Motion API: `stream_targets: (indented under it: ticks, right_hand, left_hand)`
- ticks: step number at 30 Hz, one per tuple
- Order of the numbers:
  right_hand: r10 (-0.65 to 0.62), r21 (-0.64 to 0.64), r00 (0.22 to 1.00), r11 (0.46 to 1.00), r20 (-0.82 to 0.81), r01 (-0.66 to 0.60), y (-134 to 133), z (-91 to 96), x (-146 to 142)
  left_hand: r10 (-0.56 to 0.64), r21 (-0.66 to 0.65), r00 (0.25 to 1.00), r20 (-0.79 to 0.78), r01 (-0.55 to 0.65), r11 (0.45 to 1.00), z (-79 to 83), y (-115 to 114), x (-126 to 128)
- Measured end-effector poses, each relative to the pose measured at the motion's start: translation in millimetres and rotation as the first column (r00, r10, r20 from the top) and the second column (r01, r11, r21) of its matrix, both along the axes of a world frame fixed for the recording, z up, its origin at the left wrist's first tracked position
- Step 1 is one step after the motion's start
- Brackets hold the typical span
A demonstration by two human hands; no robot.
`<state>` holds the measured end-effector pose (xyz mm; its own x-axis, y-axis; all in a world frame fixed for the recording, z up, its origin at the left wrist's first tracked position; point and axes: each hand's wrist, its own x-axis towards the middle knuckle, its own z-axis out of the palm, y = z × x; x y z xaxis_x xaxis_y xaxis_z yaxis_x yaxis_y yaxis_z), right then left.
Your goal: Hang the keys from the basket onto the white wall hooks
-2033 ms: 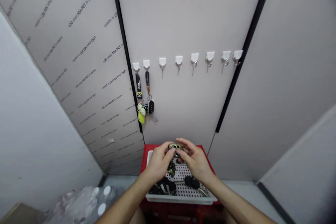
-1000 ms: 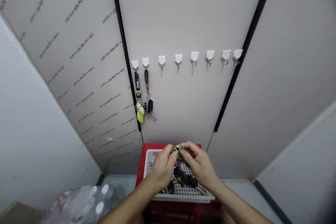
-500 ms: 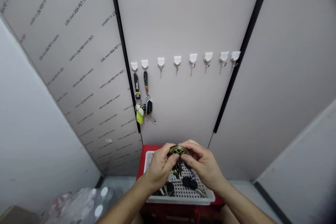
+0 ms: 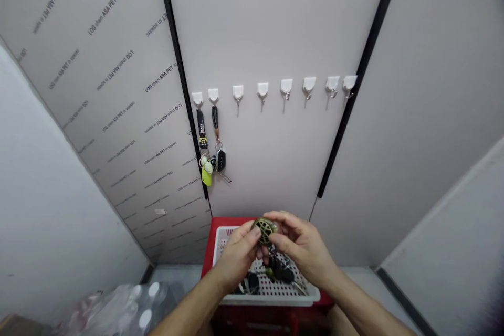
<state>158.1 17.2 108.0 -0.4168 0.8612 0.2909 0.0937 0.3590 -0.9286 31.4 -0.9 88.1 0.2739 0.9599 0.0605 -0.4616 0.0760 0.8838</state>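
Note:
My left hand (image 4: 243,252) and my right hand (image 4: 303,244) are together over a white perforated basket (image 4: 271,300). Between their fingers is a round bronze-coloured keychain pendant (image 4: 263,231) with an openwork face turned up towards me. Thumb and fingers of the left hand grip its left side, while the right hand's fingers pinch its right edge. A small chain and other metal pieces hang below it, partly hidden by the hands. Under them in the basket lie keys with black heads (image 4: 286,275), and another dark key (image 4: 253,282) is near the left forearm.
The basket rests on a red stool or table (image 4: 208,244). A row of white hooks (image 4: 262,89) runs along the wall. From the leftmost two hang a black strap keychain (image 4: 202,128) and a car key (image 4: 221,160). Plastic-wrapped bottles (image 4: 145,317) stand at lower left.
The pendant has been tilted so its openwork face shows more fully. My left thumb has shifted onto its left side. The view has moved slightly to the right.

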Motion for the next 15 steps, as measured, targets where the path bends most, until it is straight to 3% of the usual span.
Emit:
stream_targets:
  ticks: [3,10,12,15]
  right_hand:
    - [0.125,-0.073,0.992,0.990,0.027,-0.123,1.5,6.3,5.7]
    - [0.130,0.081,0.984,0.987,0.124,-0.141,2.5,6.0,4.3]
    - [0.070,0.108,0.989,0.991,0.134,-0.084,2.2,3.2,2.9]
    - [-0.050,0.231,0.979,0.973,0.197,0.003,1.3,2.2,2.1]
  left_hand:
    - [-0.082,-0.126,0.982,0.171,0.105,0.987,1.3,-2.0,0.6]
    - [-0.174,-0.309,0.939,0.298,0.267,0.913,4.6,-6.4,4.9]
    - [-0.157,-0.332,0.948,0.276,0.247,0.911,5.7,-6.0,6.1]
    - [-0.062,-0.329,0.985,0.162,0.113,0.937,7.9,-5.6,5.7]
